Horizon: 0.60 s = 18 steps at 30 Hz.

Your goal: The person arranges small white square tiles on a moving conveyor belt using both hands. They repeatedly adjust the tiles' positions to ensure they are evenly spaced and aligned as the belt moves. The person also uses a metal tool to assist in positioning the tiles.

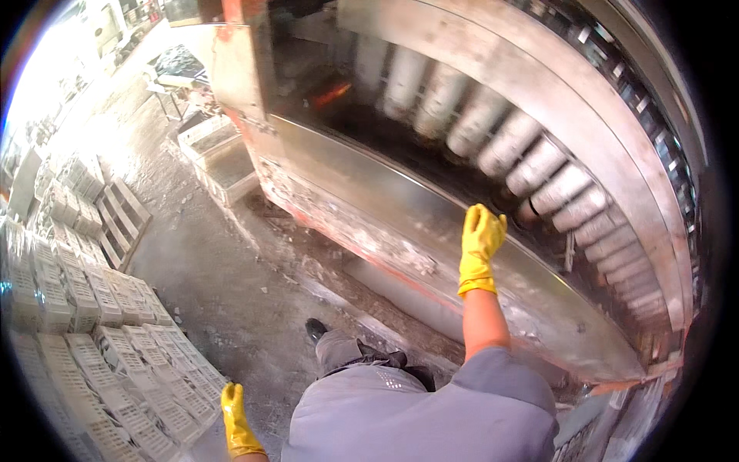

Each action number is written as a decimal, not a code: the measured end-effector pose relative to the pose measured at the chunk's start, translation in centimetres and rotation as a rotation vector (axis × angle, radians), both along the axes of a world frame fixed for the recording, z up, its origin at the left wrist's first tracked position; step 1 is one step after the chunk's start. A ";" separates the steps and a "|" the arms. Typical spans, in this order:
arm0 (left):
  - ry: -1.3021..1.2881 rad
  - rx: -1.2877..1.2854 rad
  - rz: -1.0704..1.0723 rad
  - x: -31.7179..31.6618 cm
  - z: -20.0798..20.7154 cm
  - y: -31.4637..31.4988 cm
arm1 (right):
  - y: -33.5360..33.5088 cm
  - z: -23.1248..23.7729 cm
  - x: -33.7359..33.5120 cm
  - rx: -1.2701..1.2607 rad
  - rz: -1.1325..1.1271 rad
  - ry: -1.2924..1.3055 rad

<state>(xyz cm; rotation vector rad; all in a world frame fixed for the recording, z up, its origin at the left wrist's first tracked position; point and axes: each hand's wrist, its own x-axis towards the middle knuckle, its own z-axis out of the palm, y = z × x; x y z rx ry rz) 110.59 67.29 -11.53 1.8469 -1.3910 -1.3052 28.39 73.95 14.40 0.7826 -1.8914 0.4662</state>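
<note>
My right hand (483, 240), in a yellow rubber glove, is stretched forward to the upper edge of a long metal side panel (362, 177). Its fingers are curled in at that edge, and their tips are hidden. Just past the panel lies a row of thick, pale rollers (493, 138) inside a large machine. Low on the left hangs my left hand (237, 423), gloved the same way, with its fingers loosely extended and no object visible in it. Stacked white slotted crates (146, 377) are nearest to it.
An orange glow (331, 95) shows inside the dark machine. A pale open bin (219, 154) stands by the machine's far end, and a wooden pallet (119, 219) leans near the stacks at left. Debris is scattered over the dusty floor (212, 285). A curved metal beam (523, 69) spans above the rollers.
</note>
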 end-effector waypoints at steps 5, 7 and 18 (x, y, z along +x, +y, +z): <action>-0.057 0.391 0.132 2.2 0.3 2.6 | -22.2 0.8 7.8 0.095 0.202 -0.151; -0.146 0.619 0.110 1.8 1.6 2.4 | -29.4 0.0 8.5 0.137 0.259 -0.200; -0.133 0.639 0.112 6.4 0.0 -21.6 | -47.7 0.8 15.3 0.294 0.139 -0.374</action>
